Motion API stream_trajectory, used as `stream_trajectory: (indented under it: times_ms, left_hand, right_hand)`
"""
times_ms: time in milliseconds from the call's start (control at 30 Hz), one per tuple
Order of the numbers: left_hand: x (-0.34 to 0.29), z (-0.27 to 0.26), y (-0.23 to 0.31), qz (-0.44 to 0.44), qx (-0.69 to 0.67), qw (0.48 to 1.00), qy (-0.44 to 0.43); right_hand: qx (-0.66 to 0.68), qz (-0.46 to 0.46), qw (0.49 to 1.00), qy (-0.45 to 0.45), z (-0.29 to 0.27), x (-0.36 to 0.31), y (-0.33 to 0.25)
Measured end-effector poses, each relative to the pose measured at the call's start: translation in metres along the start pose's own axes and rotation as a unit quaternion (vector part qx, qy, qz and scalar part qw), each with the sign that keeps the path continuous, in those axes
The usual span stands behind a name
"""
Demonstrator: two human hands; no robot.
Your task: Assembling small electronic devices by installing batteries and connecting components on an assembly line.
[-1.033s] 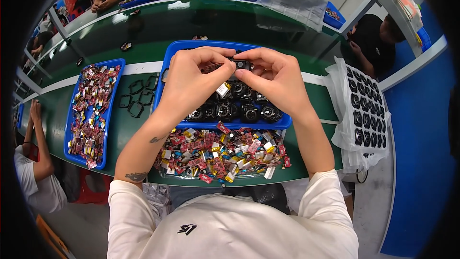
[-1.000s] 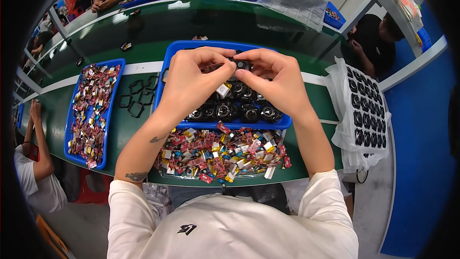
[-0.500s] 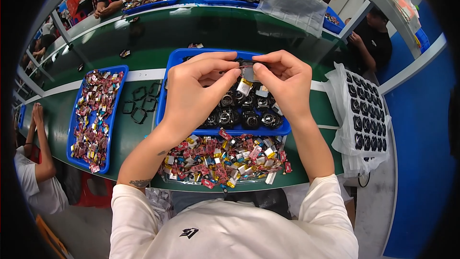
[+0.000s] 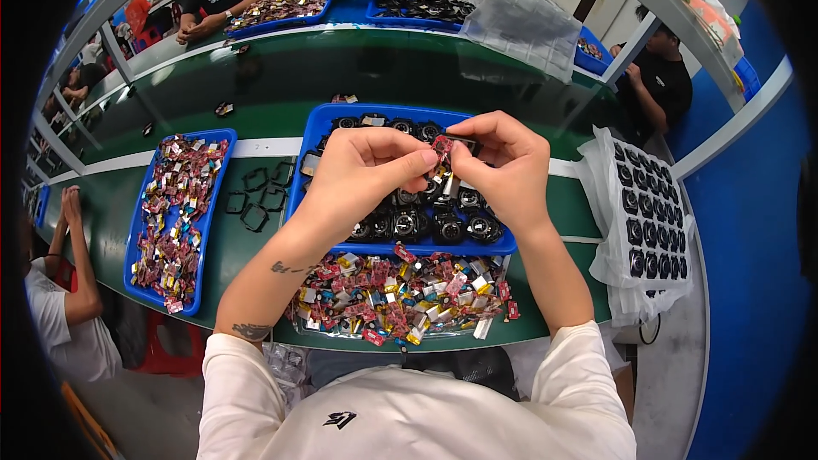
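Both hands meet above a blue tray holding several black watch cases with round dials. My left hand pinches a small red circuit board between thumb and fingers, and a silvery battery part hangs below it. My right hand is closed on a dark watch case right beside the board; the fingers hide most of it. On the near side of the tray spreads a heap of red circuit boards with silver and yellow batteries, lying in a clear shallow tray.
Black square frames lie left of the watch tray. Beyond them stands a blue tray of circuit boards. At right is a stack of white trays with black cases. Other people sit at left, right and across the green bench.
My hands have come slightly lower and nearer. The board has turned, so its red face shows now where the battery showed before. The head view has shifted a little.
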State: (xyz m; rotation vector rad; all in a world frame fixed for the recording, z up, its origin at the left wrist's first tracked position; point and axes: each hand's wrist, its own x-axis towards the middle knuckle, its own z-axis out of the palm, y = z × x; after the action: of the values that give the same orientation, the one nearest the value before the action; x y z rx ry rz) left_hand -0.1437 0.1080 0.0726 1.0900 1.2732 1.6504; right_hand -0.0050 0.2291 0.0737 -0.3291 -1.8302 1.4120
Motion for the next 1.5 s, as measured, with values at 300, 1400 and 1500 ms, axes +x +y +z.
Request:
stream_trajectory:
  times_ms: [300, 1400, 1500]
  left_hand:
    - [0.0, -0.005, -0.001, -0.013, 0.005, 1.0, 0.019]
    - [-0.029, -0.06, 0.068, 0.277, 0.034, 0.956, 0.094]
    - [-0.031, -0.061, 0.068, 0.276, 0.035, 0.954, 0.113]
  right_hand:
    - [0.028, -0.041, 0.998, -0.048, 0.0, 0.0, 0.007]
    - [-0.341, 0.087, 0.929, 0.117, -0.191, 0.119, 0.244]
    - [-0.297, 0.041, 0.949, 0.098, -0.169, 0.116, 0.198]
